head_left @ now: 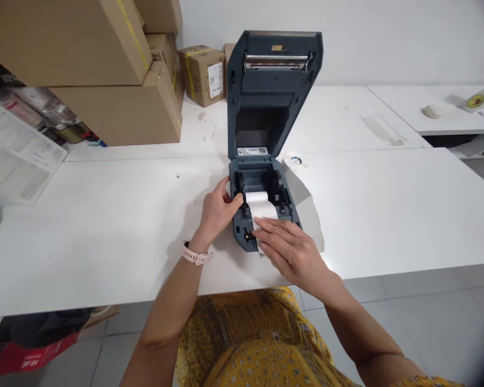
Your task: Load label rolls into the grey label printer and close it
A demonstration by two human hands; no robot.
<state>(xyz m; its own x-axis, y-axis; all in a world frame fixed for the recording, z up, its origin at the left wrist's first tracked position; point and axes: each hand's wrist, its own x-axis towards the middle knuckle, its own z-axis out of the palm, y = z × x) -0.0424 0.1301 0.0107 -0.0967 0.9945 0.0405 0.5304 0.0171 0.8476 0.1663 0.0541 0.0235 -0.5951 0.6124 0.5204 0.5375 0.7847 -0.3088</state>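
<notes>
A dark grey label printer [237,220] stands on the white table with its lid [272,86] raised. Inside lies a small white paper roll [257,197], its strip [264,208] running toward the front edge. My left hand [216,214] grips the printer's left side, thumb over the rim beside the roll and fingers against the outer wall. Across the strip near the front rest the outstretched fingers of my right hand [292,248], pressing flat on the paper. These fingers cover part of the strip and the printer's front right corner.
Cardboard boxes [116,113] are stacked at the back left, with a smaller taped box [204,75] behind the printer. White backing paper [310,215] lies along the printer's right side. A plastic-wrapped package [20,156] sits at far left. The table's front edge [407,271] is close to me.
</notes>
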